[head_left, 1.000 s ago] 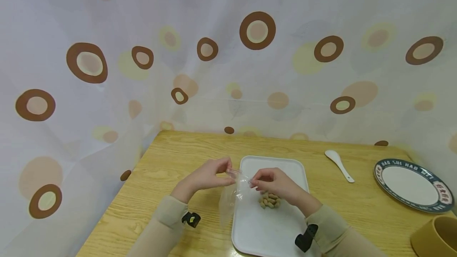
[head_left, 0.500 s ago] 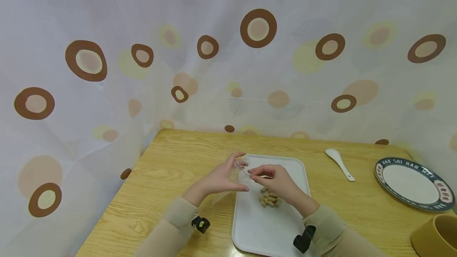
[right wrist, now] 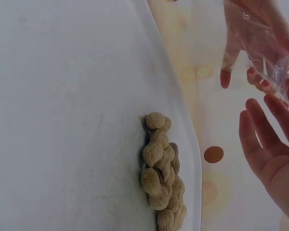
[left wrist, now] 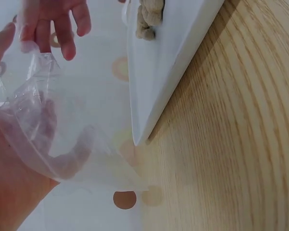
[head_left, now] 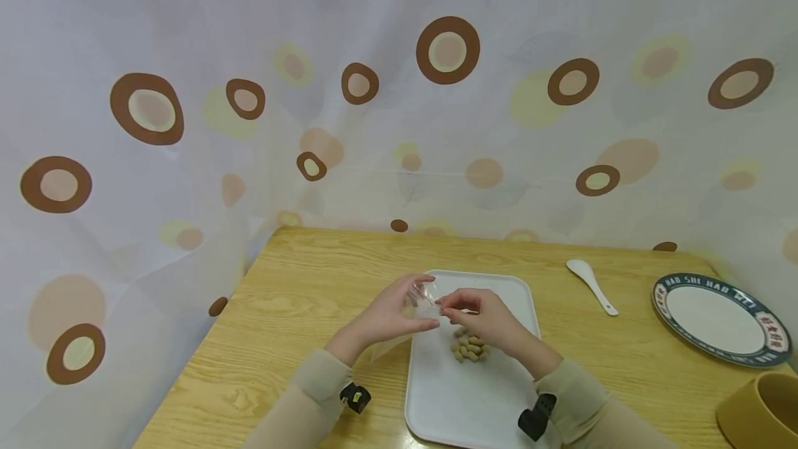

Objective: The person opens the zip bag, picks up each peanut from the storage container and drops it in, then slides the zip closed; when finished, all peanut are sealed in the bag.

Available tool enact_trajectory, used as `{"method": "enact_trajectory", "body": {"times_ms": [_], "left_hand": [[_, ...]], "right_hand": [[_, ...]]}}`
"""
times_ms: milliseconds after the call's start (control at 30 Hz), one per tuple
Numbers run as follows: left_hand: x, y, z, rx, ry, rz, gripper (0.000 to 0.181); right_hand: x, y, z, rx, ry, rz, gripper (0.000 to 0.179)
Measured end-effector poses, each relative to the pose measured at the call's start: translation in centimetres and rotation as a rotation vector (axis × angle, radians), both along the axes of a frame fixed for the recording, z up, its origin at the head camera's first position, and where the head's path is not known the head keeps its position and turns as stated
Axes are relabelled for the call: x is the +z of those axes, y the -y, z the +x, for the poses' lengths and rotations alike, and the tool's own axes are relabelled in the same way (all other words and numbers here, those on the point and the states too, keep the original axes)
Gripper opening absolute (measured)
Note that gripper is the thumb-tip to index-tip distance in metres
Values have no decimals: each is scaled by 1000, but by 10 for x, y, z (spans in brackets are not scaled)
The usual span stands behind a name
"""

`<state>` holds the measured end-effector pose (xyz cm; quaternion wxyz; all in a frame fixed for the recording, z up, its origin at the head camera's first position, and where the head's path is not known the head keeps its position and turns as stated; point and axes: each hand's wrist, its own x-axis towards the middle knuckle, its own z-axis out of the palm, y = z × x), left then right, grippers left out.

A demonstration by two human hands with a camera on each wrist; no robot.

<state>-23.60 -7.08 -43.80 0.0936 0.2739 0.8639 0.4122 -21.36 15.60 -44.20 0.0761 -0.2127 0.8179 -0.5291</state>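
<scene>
A clear plastic bag (left wrist: 106,163) hangs between both hands over the left edge of a white tray (head_left: 464,407). My left hand (head_left: 389,314) has its thumb and fingers spread wide around the bag's upper part. Through the film, its fingers show in both wrist views. My right hand (head_left: 486,317) pinches the bag's rim between thumb and index finger, the other fingers loosely bent in the left wrist view. Below the right hand, a small heap of unshelled peanuts (right wrist: 159,187) lies on the tray.
A white spoon (head_left: 592,288) lies right of the tray on the wooden table (head_left: 312,262). Farther right are a blue-rimmed white plate (head_left: 717,324) and a mustard-coloured cup (head_left: 751,414). A dotted curtain (head_left: 386,192) hangs behind the table.
My left hand has moved right toward the tray and spread from a pinch on the bag's edge to a wide span around it. The right hand keeps its pinch nearly in place.
</scene>
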Motion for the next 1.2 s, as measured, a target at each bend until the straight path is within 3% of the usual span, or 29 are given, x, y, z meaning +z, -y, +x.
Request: {"method": "enact_trajectory", "body": {"times_ms": [200, 367, 667, 933, 1200], "left_hand": [[-1, 3, 3, 11, -16, -7, 74], [-3, 3, 2, 12, -56, -4, 69], [-8, 3, -1, -5, -87, 45, 63], [-11, 4, -1, 24, -78, 83, 64], [-13, 8, 0, 42, -71, 83, 72]], "right_hand": [[-1, -11, -5, -3, -42, 2, 26], [-3, -32, -12, -90, -42, 32, 28], [-6, -55, -19, -180, -26, 254, 25], [-20, -58, -24, -179, 35, 394, 21], [-28, -56, -31, -155, 75, 407, 19]]}}
